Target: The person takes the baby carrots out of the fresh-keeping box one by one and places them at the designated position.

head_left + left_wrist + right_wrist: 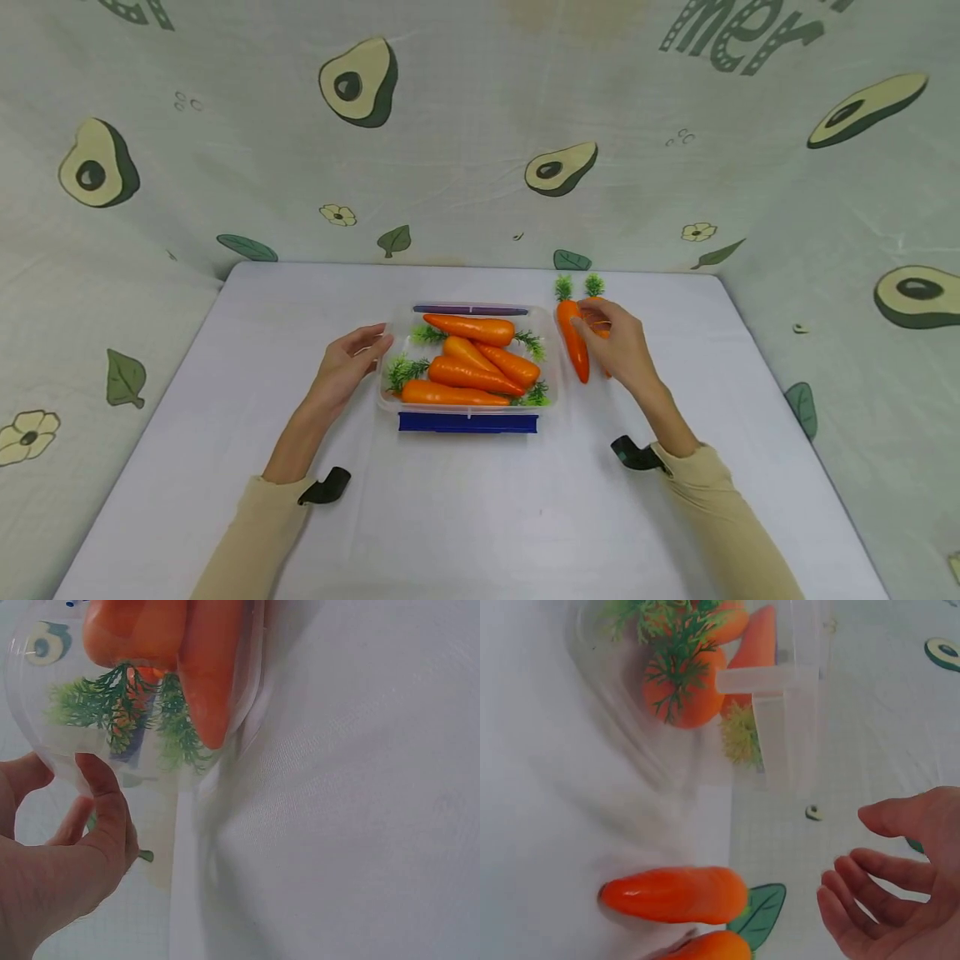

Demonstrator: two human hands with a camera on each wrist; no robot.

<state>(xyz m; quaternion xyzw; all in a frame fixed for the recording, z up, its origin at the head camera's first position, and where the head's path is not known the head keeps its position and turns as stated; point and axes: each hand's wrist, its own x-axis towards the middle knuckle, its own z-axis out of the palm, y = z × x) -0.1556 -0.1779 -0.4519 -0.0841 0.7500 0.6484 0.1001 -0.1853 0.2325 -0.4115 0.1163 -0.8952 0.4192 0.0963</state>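
Observation:
A clear plastic container (pixel 555 367) holds several orange toy carrots (pixel 459 392) with green tops. My left hand (pixel 341 367) is at its left end. In the left wrist view, bent finger and thumb of the left hand (pixel 71 874) pinch the container's clear edge. Two more carrots lie to the right of the container, one (pixel 573 337) nearer it and another (pixel 606 335) partly hidden by my right hand (pixel 624 346). In the right wrist view, the right hand (pixel 939 889) has parted, loosely curved fingers with nothing between them, beside a carrot (pixel 675 895).
A blue clip (pixel 468 422) hangs folded out at the container's front, and a dark purple clip (pixel 470 310) at its back. A translucent side clip (pixel 776 742) sticks out at the right end. The white table (pixel 450 517) backs onto an avocado-print cloth (pixel 465 150).

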